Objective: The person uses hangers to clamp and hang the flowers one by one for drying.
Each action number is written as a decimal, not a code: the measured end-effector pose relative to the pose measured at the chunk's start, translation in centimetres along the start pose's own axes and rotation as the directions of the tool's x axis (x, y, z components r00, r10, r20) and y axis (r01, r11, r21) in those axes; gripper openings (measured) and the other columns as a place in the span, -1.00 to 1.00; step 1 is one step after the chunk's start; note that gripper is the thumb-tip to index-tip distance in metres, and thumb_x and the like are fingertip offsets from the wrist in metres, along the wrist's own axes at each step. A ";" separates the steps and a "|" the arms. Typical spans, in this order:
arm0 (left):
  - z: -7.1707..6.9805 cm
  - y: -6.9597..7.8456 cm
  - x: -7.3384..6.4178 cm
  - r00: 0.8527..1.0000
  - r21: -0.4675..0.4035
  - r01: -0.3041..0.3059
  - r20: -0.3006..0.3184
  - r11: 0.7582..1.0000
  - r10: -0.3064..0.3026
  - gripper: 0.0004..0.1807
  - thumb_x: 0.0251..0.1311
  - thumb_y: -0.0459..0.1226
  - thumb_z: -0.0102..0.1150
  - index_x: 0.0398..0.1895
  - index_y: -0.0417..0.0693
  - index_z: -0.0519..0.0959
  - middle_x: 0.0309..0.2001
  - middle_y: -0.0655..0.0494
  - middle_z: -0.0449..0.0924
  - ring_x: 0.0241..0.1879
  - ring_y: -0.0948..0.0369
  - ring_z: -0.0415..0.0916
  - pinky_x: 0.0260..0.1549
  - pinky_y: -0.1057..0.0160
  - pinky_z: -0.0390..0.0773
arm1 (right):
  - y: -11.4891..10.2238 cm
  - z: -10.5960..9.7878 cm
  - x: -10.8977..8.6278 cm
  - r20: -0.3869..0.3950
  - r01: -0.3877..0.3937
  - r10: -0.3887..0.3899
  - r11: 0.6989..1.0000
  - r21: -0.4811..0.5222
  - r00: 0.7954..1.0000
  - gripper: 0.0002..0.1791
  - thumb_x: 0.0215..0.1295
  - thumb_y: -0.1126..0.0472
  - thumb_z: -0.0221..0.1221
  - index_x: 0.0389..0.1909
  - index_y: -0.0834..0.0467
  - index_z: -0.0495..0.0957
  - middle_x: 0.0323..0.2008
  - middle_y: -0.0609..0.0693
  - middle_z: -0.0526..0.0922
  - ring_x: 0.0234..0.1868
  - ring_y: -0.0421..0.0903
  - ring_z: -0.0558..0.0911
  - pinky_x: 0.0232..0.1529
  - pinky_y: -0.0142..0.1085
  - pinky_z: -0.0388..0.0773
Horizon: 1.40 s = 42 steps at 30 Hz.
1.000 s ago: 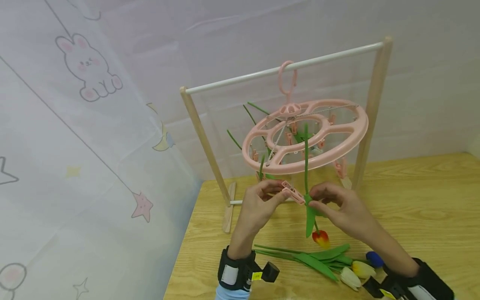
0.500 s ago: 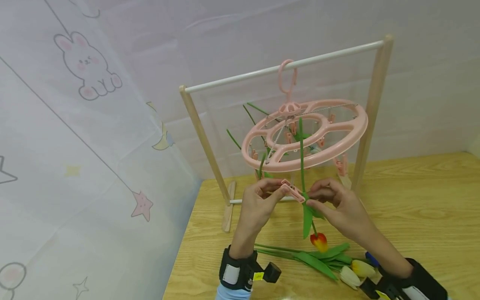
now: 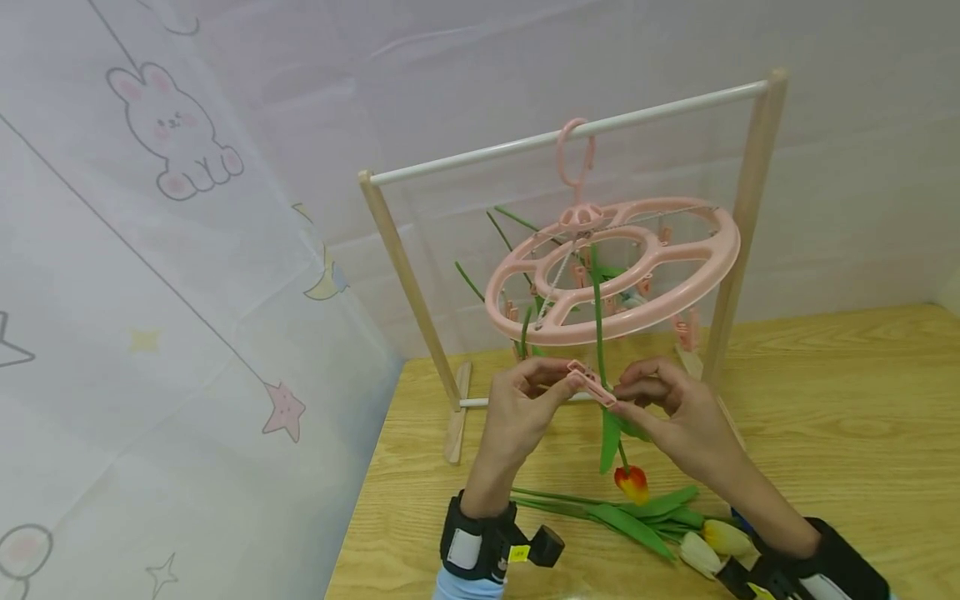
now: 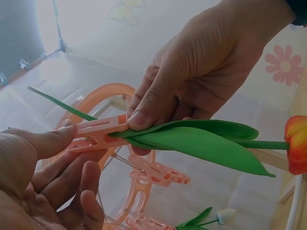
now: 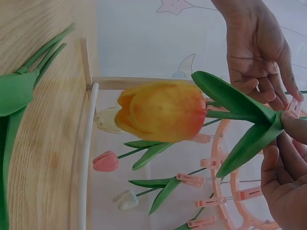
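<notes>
Between thumb and fingers my left hand (image 3: 521, 404) pinches a pink clothespin (image 4: 98, 127) by its handle end. The clothespin's other end lies over the green stem of an artificial tulip (image 4: 201, 143), right at the base of its leaves. My right hand (image 3: 682, 412) pinches the tulip at that same spot, thumb beside the clothespin's tip (image 4: 122, 120). Its red-and-yellow bloom (image 3: 632, 484) hangs downward, and the stem's bare end points up in front of the pink round hanger (image 3: 660, 312). In the right wrist view, the bloom and leaves show close up.
The hanger hooks over a white rod (image 3: 480, 156) on a wooden stand (image 3: 408, 283). Other tulips, such as a pink one (image 5: 105, 161) and a white one (image 5: 127, 200), hang upside down from its clothespins. More tulips (image 3: 637, 521) lie on the wooden table (image 3: 847, 433) below my hands.
My right hand has moved the tulip slightly left, so its stem now meets the clothespin's tip. My left hand stays nearly in place, still pinching the clothespin.
</notes>
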<state>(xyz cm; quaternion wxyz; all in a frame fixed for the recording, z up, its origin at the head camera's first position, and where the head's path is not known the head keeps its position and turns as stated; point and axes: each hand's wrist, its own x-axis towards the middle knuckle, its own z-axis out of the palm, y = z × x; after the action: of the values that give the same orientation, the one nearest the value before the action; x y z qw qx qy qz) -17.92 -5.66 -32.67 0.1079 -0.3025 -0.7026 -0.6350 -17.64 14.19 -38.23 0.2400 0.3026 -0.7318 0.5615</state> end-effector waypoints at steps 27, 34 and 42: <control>-1.0 0.7 -0.1 0.984 -0.012 0.178 0.004 0.984 -0.178 -0.70 0.23 -0.38 0.11 -0.01 -0.38 0.50 -0.21 -0.25 0.57 -0.35 0.12 0.53 -0.34 0.34 0.53 | 1.6 -4.0 1.2 -0.189 -0.335 0.437 0.851 0.405 0.880 -0.62 0.31 0.28 0.10 0.10 0.35 0.45 -0.21 -0.02 0.68 -0.20 -0.12 0.61 -0.30 -0.45 0.57; -1.0 1.0 -0.1 0.988 0.019 0.149 -0.029 0.989 -0.149 -0.70 0.22 -0.40 0.11 0.00 -0.38 0.50 -0.17 -0.25 0.56 -0.31 0.01 0.51 -0.32 0.29 0.53 | 0.7 -4.3 0.9 -0.098 -0.350 0.400 0.878 0.328 0.911 -0.70 0.29 0.33 0.11 0.00 0.37 0.47 -0.24 0.01 0.69 -0.25 -0.10 0.60 -0.39 -0.47 0.54; -1.3 -0.2 -0.2 0.984 0.078 0.150 -0.108 0.986 -0.141 -0.68 0.21 -0.35 0.15 0.02 -0.29 0.50 -0.12 -0.16 0.54 -0.29 -0.03 0.51 -0.34 0.26 0.52 | 0.3 -3.1 0.1 -0.006 -0.342 0.343 0.938 0.055 0.939 -0.76 0.24 0.25 0.18 -0.08 0.22 0.56 -0.23 0.01 0.69 -0.20 -0.09 0.63 -0.25 -0.42 0.57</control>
<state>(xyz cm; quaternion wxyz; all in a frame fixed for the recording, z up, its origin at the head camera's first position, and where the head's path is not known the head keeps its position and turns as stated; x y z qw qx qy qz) -18.19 -6.99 -32.75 0.1100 -0.2125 -0.7431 -0.6249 -17.86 17.26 -37.56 0.1363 0.1727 -0.7562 0.6162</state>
